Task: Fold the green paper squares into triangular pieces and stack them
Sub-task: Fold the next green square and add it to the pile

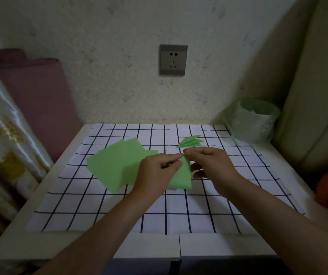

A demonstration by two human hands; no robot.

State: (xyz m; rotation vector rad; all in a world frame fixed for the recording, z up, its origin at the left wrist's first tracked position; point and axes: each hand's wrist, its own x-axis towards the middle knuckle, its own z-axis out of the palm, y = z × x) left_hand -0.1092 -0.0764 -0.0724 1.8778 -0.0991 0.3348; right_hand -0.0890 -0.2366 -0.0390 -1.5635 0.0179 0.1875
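Above checked cloth: left hand, right hand each pinch top corner of folded green sheet, grip closed.

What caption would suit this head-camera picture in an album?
Left hand and right hand pinch a green sheet mid-fold, between loose squares and stacked triangles on a checked cloth.

A home, likely a bedroom corner: a small white worktop under a black-gridded white cloth, a grey wall socket on speckled plaster, shiny floral curtain fabric, and a cream padded panel.
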